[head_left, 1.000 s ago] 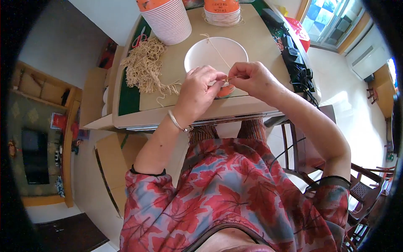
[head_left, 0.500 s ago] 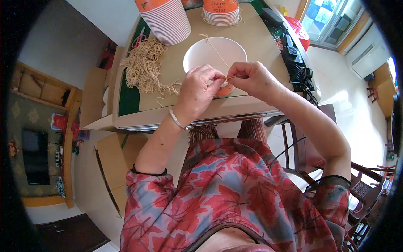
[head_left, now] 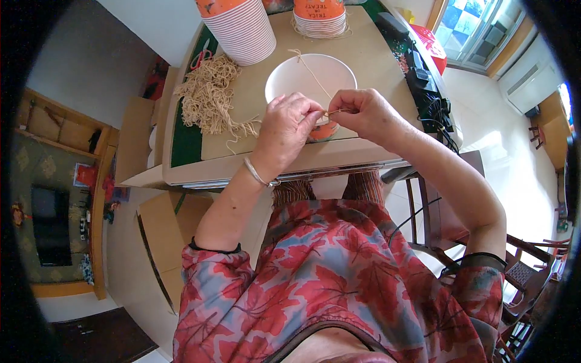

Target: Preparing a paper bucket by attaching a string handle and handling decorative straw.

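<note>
Beige string (head_left: 209,97) lies heaped on the left of the surface (head_left: 378,66), with red-handled scissors (head_left: 198,59) at its far edge. Just beside the heap stands 1 stack of nested buckets (head_left: 242,39). Next, the left grip (head_left: 284,127) is narrow, thumb and forefinger pinching a cord (head_left: 315,78) at a white-lined bucket's (head_left: 287,75) near rim. That bucket sits under and just beyond the 2 grips, its cord crossing the mouth from the far rim. Close beside, the right grip (head_left: 366,112) pinches the same cord. Black cables (head_left: 445,124) bunch along the right edge.
</note>
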Motion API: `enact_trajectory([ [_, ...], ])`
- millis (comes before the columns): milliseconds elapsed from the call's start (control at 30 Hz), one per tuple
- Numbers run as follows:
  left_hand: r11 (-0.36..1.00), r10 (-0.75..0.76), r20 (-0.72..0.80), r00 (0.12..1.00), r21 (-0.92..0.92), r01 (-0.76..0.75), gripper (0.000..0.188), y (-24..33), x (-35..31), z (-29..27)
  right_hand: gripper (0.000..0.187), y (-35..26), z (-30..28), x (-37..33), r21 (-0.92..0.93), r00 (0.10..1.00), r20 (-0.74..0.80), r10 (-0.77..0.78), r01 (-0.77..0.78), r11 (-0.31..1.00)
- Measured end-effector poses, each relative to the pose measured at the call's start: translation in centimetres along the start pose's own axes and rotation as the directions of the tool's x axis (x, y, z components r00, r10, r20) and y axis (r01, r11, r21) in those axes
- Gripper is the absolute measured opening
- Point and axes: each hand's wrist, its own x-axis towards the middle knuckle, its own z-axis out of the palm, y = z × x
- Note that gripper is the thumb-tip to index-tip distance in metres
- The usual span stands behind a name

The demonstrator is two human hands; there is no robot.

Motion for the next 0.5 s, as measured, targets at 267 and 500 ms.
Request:
enact_trajectory([
  [267,0.998,-0.033,-0.087,0.996,0.055,0.038,0.007,0.1,-0.45,0.68,0.008,0.14,0.03,0.21,-0.01,1.0,-0.001,-0.008,0.008,1.0],
  [500,0.998,-0.045,-0.109,0.993,0.041,0.049,0.009,-0.06,-0.59,0.86,0.009,-0.42,-0.11,0.1,-0.002,0.999,-0.003,0.039,-0.039,0.999],
])
